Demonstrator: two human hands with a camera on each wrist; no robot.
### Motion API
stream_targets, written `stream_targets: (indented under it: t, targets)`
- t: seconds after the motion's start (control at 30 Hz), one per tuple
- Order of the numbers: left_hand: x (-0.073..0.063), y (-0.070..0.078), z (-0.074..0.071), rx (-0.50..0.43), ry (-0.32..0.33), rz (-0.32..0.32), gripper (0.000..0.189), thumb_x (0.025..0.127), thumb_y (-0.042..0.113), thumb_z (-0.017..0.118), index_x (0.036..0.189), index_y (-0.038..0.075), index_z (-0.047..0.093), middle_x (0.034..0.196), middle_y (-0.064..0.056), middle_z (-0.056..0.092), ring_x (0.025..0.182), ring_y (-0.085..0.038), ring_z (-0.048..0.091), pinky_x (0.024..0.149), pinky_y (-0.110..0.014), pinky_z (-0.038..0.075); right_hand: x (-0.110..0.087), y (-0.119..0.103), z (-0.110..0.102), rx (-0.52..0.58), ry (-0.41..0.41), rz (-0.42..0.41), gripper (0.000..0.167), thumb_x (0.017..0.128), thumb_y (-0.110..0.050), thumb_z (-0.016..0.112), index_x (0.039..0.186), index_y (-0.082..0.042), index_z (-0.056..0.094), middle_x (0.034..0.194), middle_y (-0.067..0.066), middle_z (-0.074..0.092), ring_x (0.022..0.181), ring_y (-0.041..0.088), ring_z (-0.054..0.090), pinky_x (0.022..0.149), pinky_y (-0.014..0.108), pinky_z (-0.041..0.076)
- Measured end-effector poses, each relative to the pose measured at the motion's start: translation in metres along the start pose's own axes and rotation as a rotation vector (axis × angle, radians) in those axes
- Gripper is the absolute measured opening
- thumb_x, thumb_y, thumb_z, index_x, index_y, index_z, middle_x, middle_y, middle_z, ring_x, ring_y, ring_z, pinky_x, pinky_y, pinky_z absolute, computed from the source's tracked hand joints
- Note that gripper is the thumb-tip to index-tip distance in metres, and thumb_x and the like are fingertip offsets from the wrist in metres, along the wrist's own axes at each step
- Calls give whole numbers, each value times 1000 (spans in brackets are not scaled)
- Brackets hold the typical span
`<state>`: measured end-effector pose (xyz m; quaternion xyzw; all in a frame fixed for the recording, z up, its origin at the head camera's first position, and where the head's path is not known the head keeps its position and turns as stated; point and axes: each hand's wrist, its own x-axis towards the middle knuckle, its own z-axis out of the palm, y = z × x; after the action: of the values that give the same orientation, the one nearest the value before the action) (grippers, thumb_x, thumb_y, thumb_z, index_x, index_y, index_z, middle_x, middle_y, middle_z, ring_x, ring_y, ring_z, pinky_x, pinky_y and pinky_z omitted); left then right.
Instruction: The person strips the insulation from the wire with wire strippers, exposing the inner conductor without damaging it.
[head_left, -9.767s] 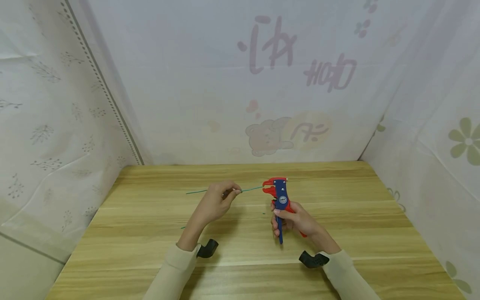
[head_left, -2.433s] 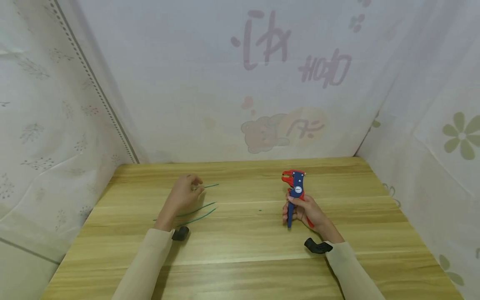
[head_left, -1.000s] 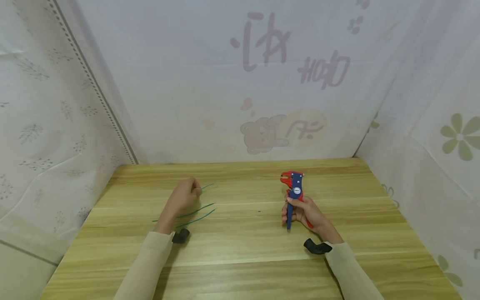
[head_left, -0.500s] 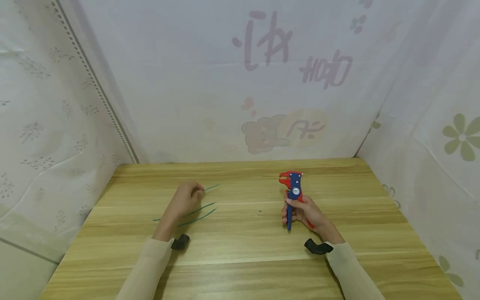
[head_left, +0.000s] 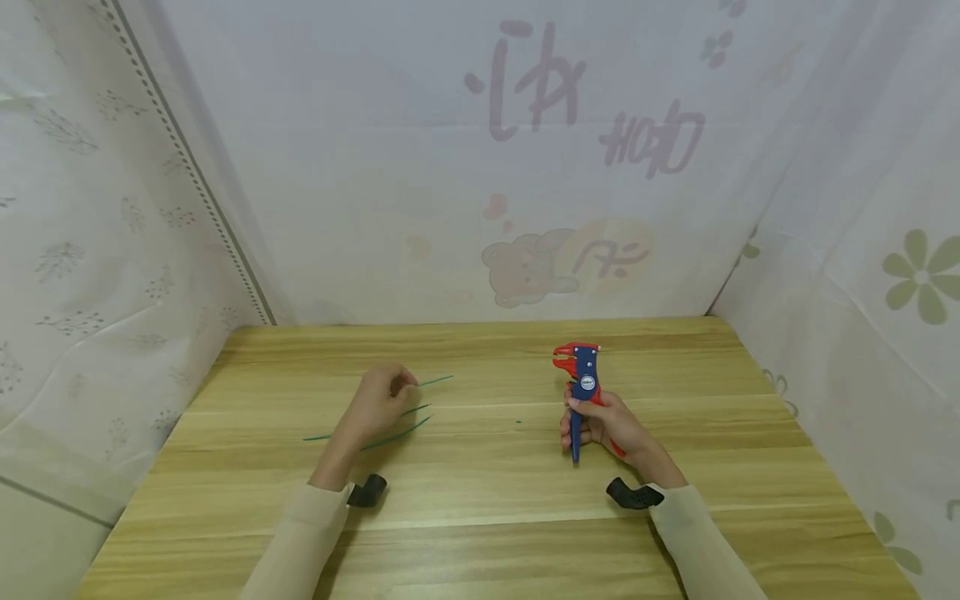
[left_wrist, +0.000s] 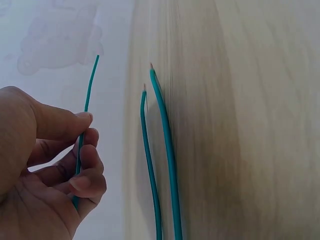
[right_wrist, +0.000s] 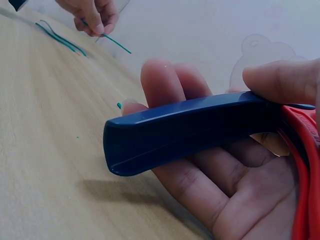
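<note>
My left hand (head_left: 377, 406) pinches a thin green wire (left_wrist: 91, 84) between thumb and fingertips, its free end pointing right towards the tool. That end shows green to the tip. Below and beside this hand, two more green wires lie on the table, a nearer wire (head_left: 400, 437) and a farther wire (left_wrist: 151, 165); bare copper shows at their right ends in the left wrist view. My right hand (head_left: 613, 423) grips a red and blue wire stripper (head_left: 587, 367) upright by its handles, the thumb on the blue handle (right_wrist: 190, 130). The stripper's red jaws stand apart, facing left.
A small green piece of insulation (head_left: 518, 422) lies on the wooden table (head_left: 480, 492) between the hands. Patterned cloth (head_left: 375, 208) hangs behind the table and along both sides. A black camera mount sits on each wrist.
Earliest, a wire's end was at the stripper's jaws; later two wires lay under my left hand. Since then that hand has taken up another wire and shifted right; the stripper has moved slightly left.
</note>
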<state>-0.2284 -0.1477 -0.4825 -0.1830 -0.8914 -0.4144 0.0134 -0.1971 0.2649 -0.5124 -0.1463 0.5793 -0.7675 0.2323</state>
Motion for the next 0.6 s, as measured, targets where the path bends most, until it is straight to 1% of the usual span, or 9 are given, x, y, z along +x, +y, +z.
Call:
stream_targets:
  t: [0.13,0.37,0.6]
  targets:
    - [1,4,5,-15,-8,24,8,100,-4,62,106,-5,66,94,-12,67,78,-18,58,68,-26,52,-1,-1,0,8,-7,-3,34,112,-15,48,129,13,40,93,13,72,80,26,76,79,45,63]
    - [4,12,9,-23,-10,78,8,101,-2,63,105,-7,67,90,-15,67,73,-16,55,65,-25,49,0,-1,1,4,-20,-2,36,112,-16,48,129,14,38,93,12,72,80,26,76,79,45,62]
    - [5,21,13,-20,6,91,6,101,-1,64,103,-5,67,89,-15,67,75,-16,56,66,-26,49,0,-1,0,-3,-43,-1,36,112,-16,47,130,13,38,94,12,72,82,26,76,80,45,62]
